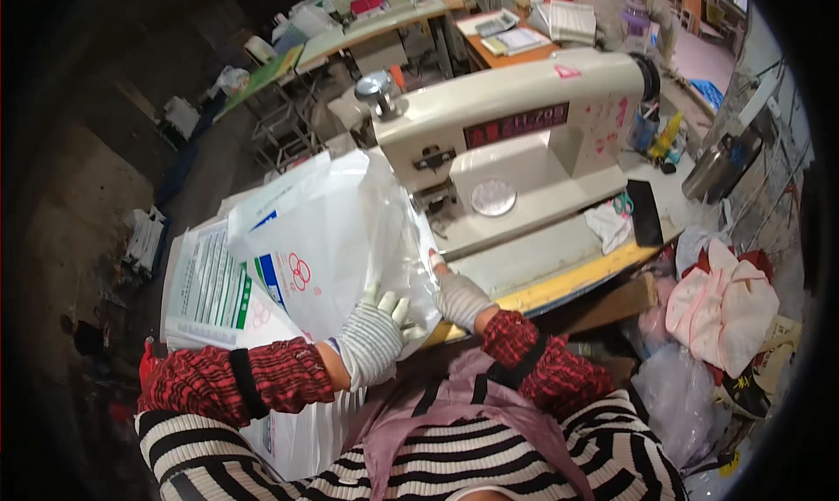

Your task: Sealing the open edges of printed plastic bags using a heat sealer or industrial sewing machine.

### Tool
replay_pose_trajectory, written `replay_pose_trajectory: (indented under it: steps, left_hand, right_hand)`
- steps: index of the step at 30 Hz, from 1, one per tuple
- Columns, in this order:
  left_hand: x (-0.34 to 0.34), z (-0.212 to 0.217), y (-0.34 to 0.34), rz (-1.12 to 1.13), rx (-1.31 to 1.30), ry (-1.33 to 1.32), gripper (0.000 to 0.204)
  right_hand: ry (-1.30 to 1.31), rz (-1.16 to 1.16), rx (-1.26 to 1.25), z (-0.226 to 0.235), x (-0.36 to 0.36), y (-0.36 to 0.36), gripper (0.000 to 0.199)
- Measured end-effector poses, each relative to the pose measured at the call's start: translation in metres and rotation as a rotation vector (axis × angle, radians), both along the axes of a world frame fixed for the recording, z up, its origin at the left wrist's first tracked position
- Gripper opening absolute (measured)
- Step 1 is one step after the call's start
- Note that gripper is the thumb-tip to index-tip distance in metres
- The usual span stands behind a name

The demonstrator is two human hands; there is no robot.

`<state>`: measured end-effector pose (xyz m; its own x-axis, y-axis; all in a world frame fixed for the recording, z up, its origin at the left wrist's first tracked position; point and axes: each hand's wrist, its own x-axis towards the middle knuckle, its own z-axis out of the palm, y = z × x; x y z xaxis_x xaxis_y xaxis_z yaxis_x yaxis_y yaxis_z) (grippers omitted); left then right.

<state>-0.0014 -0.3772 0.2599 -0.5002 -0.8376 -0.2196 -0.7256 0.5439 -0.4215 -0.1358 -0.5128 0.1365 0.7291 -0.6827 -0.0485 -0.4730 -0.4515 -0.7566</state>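
Note:
A white plastic sack (341, 213) with red rings and blue print lies under the head of a cream industrial sewing machine (516, 108). My left hand (371, 331), in a pale knitted glove, rests on the sack's near part with fingers spread. Close to the needle area (434, 217), my right hand (463, 298) grips the sack's right edge. One bare digit shows on top there; its other fingers are mostly hidden. More printed sacks (205, 283) lie beneath and to the left.
Small scissors (622, 205), a white cloth (607, 226) and a black flat object (644, 213) lie on the machine bed's right. Beyond stands a metal flask (721, 165). Pink-white cloth (721, 309) and clear plastic bags (682, 387) pile up at right. Another worktable (367, 31) stands behind.

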Motion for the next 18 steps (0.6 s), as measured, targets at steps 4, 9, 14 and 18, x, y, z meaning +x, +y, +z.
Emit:
replay_pose_trajectory:
  steps: [4,9,14,18]
  left_hand:
    - [0.009,-0.002,0.012,0.124,0.17,-0.048,0.036]
    - [-0.003,0.031,-0.003,-0.076,0.267,0.036,0.016]
    - [-0.073,0.007,-0.009,-0.284,0.519,0.157,0.014]
    - [-0.073,0.028,-0.015,-0.161,0.665,0.215,0.018]
  right_hand:
    - [0.131,0.039,0.138,0.034,-0.001,0.01,0.08]
    - [-0.121,-0.002,0.308,0.0,0.004,0.003,0.059]
    - [-0.298,0.284,-0.102,-0.026,0.024,-0.006,0.042]
    - [0.109,0.176,-0.081,0.018,0.008,0.028,0.045]
